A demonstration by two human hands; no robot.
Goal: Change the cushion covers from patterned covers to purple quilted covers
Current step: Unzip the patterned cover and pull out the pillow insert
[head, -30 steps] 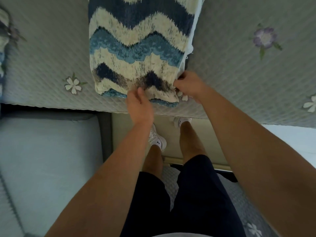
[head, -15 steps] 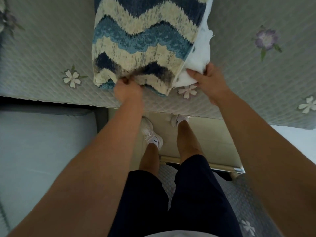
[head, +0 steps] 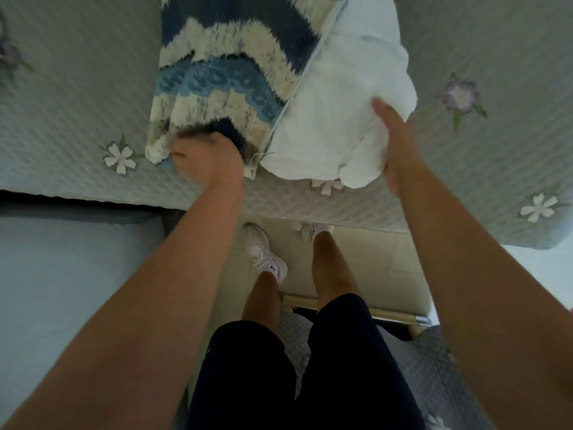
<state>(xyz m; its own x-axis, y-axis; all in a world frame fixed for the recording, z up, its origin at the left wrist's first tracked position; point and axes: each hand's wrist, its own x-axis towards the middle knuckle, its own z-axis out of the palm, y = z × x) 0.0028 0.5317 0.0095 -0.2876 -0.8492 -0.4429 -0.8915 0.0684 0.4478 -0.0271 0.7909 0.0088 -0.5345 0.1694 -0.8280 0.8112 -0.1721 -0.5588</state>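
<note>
A patterned cushion cover (head: pixel 229 72) with blue, navy and cream zigzag bands lies on a grey quilted sofa seat (head: pixel 71 97). My left hand (head: pixel 204 159) is closed on the cover's near bottom edge. The white inner cushion (head: pixel 338 119) bulges out of the cover's right side, more than half exposed. My right hand (head: pixel 393 141) grips the white cushion's near right corner, thumb on top. No purple quilted cover is in view.
The sofa seat carries embroidered white flowers (head: pixel 119 156) and a purple flower (head: pixel 462 94). A pale blue cushion surface (head: pixel 62 274) lies at the lower left. My legs and white shoes (head: pixel 263 252) stand on a cream tiled floor between the seats.
The white inner cushion has come much further out of the cover to the right, pulled by my right hand. My left hand keeps its hold on the cover's bottom edge.
</note>
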